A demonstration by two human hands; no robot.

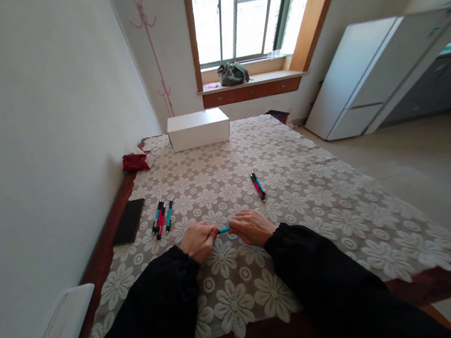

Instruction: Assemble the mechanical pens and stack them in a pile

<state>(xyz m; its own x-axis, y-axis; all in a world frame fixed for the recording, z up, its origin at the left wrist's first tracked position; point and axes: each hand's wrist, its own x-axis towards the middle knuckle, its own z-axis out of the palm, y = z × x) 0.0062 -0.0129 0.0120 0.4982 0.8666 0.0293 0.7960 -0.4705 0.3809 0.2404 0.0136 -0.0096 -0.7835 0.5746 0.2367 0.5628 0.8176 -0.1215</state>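
Note:
Both hands meet over the table's near middle, holding one teal pen [225,230] between them. My left hand [199,241] grips its left end and my right hand [251,227] grips its right end; only a short stretch of the barrel shows. Left of my hands lies a group of several teal and red pens [161,217]. A second small group of pens [258,186] lies beyond my right hand. All rest on a cream floral lace tablecloth [304,203].
A black phone [129,221] lies at the table's left edge by the wall. A white box [198,129] and a red tissue pack [137,161] stand at the far end. A white object [60,332] sits near left. A white fridge [362,78] stands to the right.

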